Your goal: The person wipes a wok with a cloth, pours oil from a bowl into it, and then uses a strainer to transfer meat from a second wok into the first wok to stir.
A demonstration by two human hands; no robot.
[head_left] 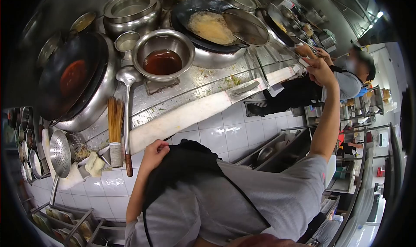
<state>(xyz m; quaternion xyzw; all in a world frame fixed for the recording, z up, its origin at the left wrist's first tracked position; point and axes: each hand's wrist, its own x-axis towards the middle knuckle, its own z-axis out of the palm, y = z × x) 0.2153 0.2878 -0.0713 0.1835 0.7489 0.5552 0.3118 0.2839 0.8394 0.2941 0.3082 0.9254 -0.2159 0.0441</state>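
Left hand point(154, 155) loosely closed by the black apron point(180, 162), no tool visible; right hand point(321, 71) raised far right, index finger out, grip can't tell. Long steel ladle with brown wooden handle end point(127, 112) lies left, beside the tan bristle brush point(115, 121). Looks like a gesturing pause; grasping the ladle would need an opened hand.

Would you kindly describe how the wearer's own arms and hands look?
Both arms are bare below short grey sleeves; the right sleeve has a small pinkish-red mark near its edge. The left hand and right hand are ungloved, with no watch or bracelet in sight.
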